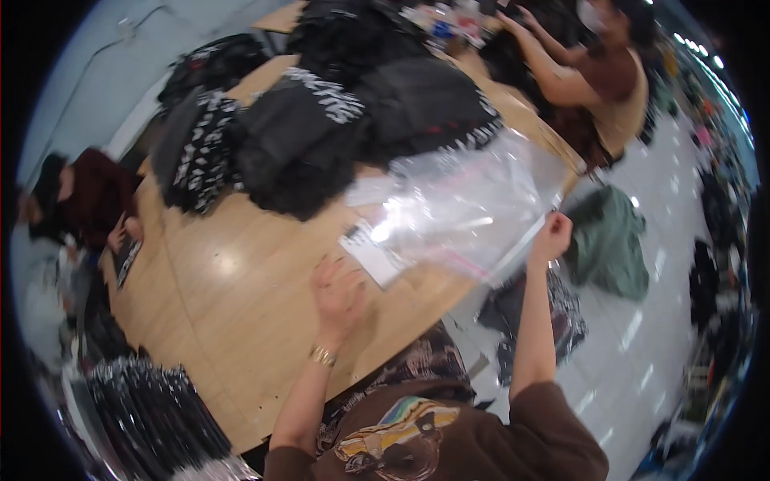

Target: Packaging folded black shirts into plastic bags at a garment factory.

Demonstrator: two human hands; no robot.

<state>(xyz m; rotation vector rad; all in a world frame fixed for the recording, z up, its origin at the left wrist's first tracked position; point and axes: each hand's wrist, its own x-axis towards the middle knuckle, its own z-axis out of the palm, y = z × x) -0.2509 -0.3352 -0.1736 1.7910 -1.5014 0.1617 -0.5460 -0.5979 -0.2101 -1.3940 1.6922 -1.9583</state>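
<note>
Crinkled see-through plastic bags (449, 204) lie spread on the right part of the wooden table (233, 313). Pinched in the fingers of my right hand (552, 236) is the near right edge of the plastic, out past the table's side. My left hand (338, 297) is over the tabletop, somewhat blurred, with its fingers apart and nothing in it. Just beyond those fingers lies a white card or sheet (375, 260) with dark print, partly by the plastic. Folded black garments (301, 136) with white print are stacked behind the bags.
More black garments (345, 36) are heaped at the back. Bagged black items (152, 409) stand in a row at the lower left. One person (597, 88) works at the far right, another (92, 200) at the left. Green cloth (613, 240) lies right of the table.
</note>
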